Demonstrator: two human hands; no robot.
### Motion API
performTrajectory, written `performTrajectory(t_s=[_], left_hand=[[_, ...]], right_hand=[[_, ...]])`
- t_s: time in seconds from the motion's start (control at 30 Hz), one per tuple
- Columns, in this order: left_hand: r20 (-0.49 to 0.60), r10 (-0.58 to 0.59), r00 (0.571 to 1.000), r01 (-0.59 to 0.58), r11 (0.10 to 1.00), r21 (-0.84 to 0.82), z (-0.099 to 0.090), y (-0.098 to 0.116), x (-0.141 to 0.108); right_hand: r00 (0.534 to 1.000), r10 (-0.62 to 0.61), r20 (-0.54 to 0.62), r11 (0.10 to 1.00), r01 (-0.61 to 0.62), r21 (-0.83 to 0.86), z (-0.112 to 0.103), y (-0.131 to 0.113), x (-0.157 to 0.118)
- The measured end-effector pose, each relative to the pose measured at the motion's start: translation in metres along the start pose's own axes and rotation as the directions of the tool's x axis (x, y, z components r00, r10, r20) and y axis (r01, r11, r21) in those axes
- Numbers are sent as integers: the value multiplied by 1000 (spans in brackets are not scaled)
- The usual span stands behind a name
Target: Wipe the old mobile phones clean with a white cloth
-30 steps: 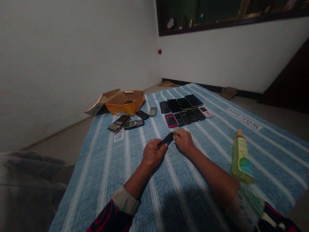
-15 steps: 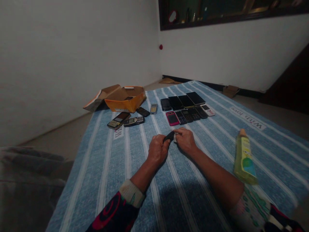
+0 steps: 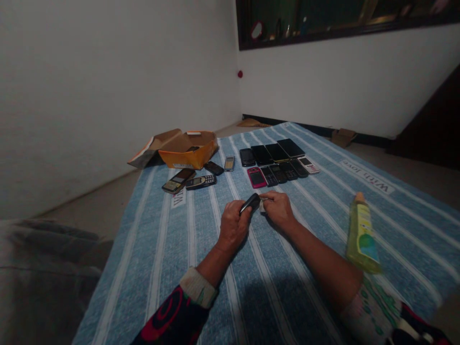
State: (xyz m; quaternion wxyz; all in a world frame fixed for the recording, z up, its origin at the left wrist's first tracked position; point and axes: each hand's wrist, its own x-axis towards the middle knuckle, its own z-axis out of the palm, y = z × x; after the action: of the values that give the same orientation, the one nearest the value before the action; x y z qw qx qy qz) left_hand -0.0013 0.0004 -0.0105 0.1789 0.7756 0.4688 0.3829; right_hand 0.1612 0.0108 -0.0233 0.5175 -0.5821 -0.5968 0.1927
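Note:
My left hand is closed around the lower end of a small black mobile phone, which is tilted with its upper end toward the right. Close beside that end, my right hand pinches a small whitish cloth, mostly hidden under its fingers. Beyond the hands lies a front row of keypad phones, with a pink phone at its left end and a white one at its right. Behind them is a row of larger dark phones.
An open orange cardboard box stands at the back left with something dark inside. Several loose phones, including a dark blue keypad phone, lie near it. On the right, a bottle of yellow-green liquid lies on the blue striped cloth.
The black phone has turned a little in my left hand, so more of its glossy side and edge shows. My right hand stays close beside it. The view has shifted slightly.

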Motion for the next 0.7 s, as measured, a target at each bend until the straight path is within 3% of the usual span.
performTrajectory(t_s=[0.2, 0.5, 0.7], left_hand=[[13, 15, 1000, -15, 999, -33, 0, 3, -1], [-45, 49, 998, -54, 992, -110, -1, 1, 0], [-65, -8, 998, -3, 986, -168, -1, 5, 0]], right_hand=[[997, -59, -52, 984, 67, 168, -5, -15, -1], [988, 153, 19, 952, -152, 266, -6, -10, 1], [968, 249, 38, 917, -248, 312, -3, -10, -1]])
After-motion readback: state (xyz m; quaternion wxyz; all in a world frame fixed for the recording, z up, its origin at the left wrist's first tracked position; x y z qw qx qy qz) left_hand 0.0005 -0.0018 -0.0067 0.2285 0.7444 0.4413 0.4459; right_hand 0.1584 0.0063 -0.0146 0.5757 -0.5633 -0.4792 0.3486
